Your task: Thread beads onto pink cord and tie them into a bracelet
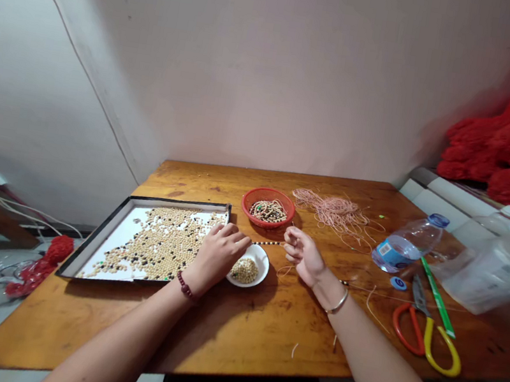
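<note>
We log the beaded strand [268,243] running roughly parallel to the table's [210,352] far edge. Right hand [303,257] pinches one end; left hand [222,252] curls opposite, grip unclear.

On the table [249,351], with the wall [290,93] behind, the tray [99,227] of loose beads [154,243] lies at the left, and the bowl [265,265], with more beads in it, sits to its right, the basket [265,223] standing behind the bowl. The person's left hand [220,253] is between tray and bowl, the right hand [303,255] is right of the bowl, and 1 beaded strand [270,243] runs between these 2 hands. Right of the basket lies the thread heap [329,212], then the bottle [398,249], with the cap [398,283] and scissors [421,308] before it and the stick [438,299] beside the scissors.
</note>
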A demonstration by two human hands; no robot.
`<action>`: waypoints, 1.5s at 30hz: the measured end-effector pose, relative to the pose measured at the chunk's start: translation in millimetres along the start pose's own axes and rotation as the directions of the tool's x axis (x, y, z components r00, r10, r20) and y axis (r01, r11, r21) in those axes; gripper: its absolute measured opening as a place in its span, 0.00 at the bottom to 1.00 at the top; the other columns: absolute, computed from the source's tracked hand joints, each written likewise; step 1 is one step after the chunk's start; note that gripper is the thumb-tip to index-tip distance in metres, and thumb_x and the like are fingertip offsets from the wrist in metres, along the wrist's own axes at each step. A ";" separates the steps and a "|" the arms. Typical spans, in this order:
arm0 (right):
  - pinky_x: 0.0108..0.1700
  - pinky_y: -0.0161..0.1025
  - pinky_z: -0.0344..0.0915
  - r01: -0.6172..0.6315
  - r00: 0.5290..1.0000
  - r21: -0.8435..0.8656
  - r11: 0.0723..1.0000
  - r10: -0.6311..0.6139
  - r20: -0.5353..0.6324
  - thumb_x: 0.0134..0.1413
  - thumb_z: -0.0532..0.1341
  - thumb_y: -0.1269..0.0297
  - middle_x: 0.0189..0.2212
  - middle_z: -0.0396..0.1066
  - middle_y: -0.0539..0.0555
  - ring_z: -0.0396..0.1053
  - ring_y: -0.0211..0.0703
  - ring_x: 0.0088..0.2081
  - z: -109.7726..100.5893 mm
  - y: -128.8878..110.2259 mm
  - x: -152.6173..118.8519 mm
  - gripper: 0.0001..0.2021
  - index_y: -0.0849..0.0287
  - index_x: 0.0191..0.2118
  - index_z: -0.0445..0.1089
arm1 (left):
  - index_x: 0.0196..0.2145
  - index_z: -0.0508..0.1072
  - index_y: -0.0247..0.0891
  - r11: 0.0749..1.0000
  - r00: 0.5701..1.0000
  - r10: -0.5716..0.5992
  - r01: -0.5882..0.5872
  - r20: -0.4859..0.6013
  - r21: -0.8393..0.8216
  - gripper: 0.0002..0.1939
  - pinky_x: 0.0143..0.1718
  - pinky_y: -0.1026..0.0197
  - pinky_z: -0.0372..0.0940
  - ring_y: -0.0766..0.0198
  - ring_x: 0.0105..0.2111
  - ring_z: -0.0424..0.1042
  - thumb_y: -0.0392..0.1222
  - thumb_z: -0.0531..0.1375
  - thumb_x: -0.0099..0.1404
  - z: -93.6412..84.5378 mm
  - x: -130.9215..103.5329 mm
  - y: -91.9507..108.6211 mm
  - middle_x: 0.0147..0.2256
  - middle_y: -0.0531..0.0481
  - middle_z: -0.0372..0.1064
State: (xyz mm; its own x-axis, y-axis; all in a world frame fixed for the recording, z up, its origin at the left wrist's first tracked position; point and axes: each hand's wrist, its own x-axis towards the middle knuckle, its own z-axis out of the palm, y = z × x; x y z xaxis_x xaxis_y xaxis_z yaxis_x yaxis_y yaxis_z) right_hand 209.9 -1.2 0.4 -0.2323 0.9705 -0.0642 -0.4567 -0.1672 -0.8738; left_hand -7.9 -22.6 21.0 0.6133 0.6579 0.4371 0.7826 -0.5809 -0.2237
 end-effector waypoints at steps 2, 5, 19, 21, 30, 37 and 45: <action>0.19 0.31 0.32 0.050 0.999 -0.175 0.983 -0.053 -0.014 0.45 0.61 0.60 0.18 0.46 0.40 0.36 0.28 0.17 1.1 2.4 1.1 0.11 0.56 0.29 0.57 | 0.35 0.70 0.40 1.000 1.000 0.002 -0.002 0.007 0.001 0.05 0.41 0.53 0.56 0.56 0.40 0.64 0.39 0.55 0.67 0.0 -0.4 -1.8 0.33 0.49 0.71; 0.20 0.32 0.40 0.163 0.984 -0.423 0.892 -0.181 -0.003 0.44 0.61 0.61 0.18 0.48 0.41 0.43 0.30 0.18 -1.3 8.1 4.9 0.10 0.56 0.31 0.59 | 0.37 0.70 0.40 1.000 1.000 0.009 -0.009 0.019 0.005 0.04 0.42 0.52 0.56 0.55 0.42 0.64 0.39 0.55 0.67 -0.6 -0.5 -3.9 0.35 0.49 0.72; 0.32 0.37 0.58 0.421 0.868 -0.881 0.214 -0.375 0.324 0.52 0.59 0.64 0.33 0.72 0.52 0.61 0.38 0.26 -11.8 5.4 -0.5 0.06 0.55 0.36 0.71 | 0.39 0.71 0.41 0.998 0.999 -0.048 0.047 -0.018 -0.030 0.07 0.41 0.53 0.57 0.54 0.41 0.64 0.35 0.53 0.66 2.2 -0.6 -9.2 0.37 0.46 0.72; 0.32 0.37 0.58 0.440 0.855 -0.873 0.209 -0.393 0.337 0.54 0.59 0.63 0.33 0.72 0.52 0.61 0.38 0.26 -10.7 4.1 -0.9 0.06 0.55 0.35 0.72 | 0.38 0.71 0.41 0.996 0.997 -0.070 0.069 -0.027 -0.052 0.08 0.40 0.53 0.57 0.55 0.41 0.64 0.34 0.53 0.66 3.2 -0.3 -9.3 0.35 0.46 0.71; 0.33 0.37 0.57 0.411 0.869 -0.890 0.195 -0.379 0.318 0.60 0.54 0.60 0.32 0.72 0.53 0.66 0.41 0.30 -12.2 6.4 -0.4 0.08 0.56 0.34 0.67 | 0.35 0.70 0.39 0.973 0.991 -0.131 0.123 -0.028 -0.195 0.08 0.38 0.57 0.58 0.58 0.37 0.63 0.37 0.52 0.68 8.2 1.5 -10.6 0.32 0.48 0.70; 0.33 0.37 0.56 0.405 0.886 -0.881 0.244 -0.343 0.312 0.61 0.52 0.62 0.31 0.70 0.52 0.66 0.41 0.31 -13.0 9.7 -0.1 0.06 0.55 0.36 0.64 | 0.36 0.70 0.39 0.971 0.992 -0.124 0.116 -0.025 -0.210 0.07 0.38 0.56 0.58 0.58 0.37 0.63 0.36 0.52 0.68 12.4 1.6 -9.9 0.32 0.48 0.71; 0.33 0.37 0.54 0.393 0.904 -0.877 0.278 -0.292 0.312 0.63 0.50 0.61 0.28 0.67 0.51 0.63 0.41 0.30 -12.7 10.1 0.0 0.08 0.54 0.35 0.62 | 0.36 0.71 0.39 0.971 0.994 -0.111 0.104 -0.021 -0.216 0.07 0.39 0.57 0.59 0.59 0.37 0.62 0.35 0.53 0.67 11.3 0.9 -9.1 0.31 0.48 0.70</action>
State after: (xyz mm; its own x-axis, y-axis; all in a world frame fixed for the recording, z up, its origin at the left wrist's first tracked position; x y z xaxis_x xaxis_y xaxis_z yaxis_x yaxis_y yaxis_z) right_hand 216.2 -0.6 -14.6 -0.3452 0.8719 0.3473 0.5350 0.4869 -0.6905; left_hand -13.2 -11.3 13.6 0.5201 0.7084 0.4771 0.8007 -0.5988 0.0163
